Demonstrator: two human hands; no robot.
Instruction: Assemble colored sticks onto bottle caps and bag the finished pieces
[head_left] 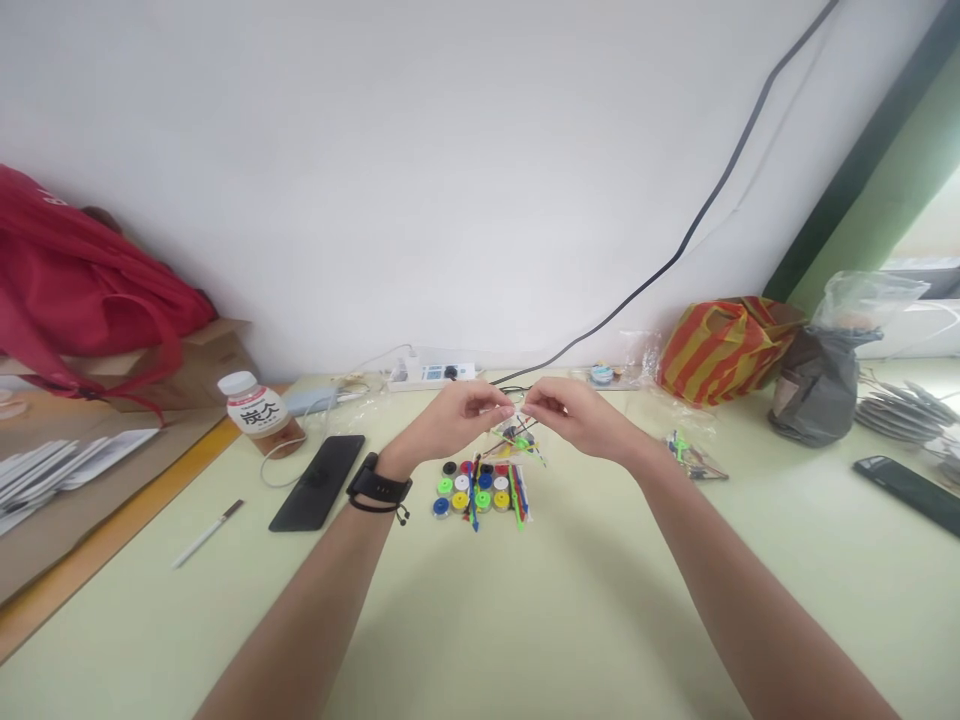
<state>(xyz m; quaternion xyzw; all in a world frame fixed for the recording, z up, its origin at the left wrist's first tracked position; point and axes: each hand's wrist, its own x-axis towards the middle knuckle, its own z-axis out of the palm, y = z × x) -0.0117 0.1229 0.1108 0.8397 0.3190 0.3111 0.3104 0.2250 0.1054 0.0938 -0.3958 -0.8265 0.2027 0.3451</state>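
My left hand [469, 418] and my right hand [574, 415] meet fingertip to fingertip over the table. Both are pinched closed, and whatever lies between the fingertips is too small to make out. Just below them, several round coloured discs [460, 501] with raised centres sit in rows. Thin arrow-shaped plastic sticks lie over and beside the discs, among them a blue stick [472, 500] and a green stick [517, 498]. Behind these, partly under my hands, is a small pile of coloured thin parts [525, 440]. A black watch [380, 488] is on my left wrist.
On the left are a black phone [318, 484], a pen [208, 534], a drink bottle [261, 414] and a red bag [82, 280]. A power strip [431, 376] stands by the wall. To the right are bagged parts [694, 460], a striped bag [724, 350] and a dark case [911, 492].
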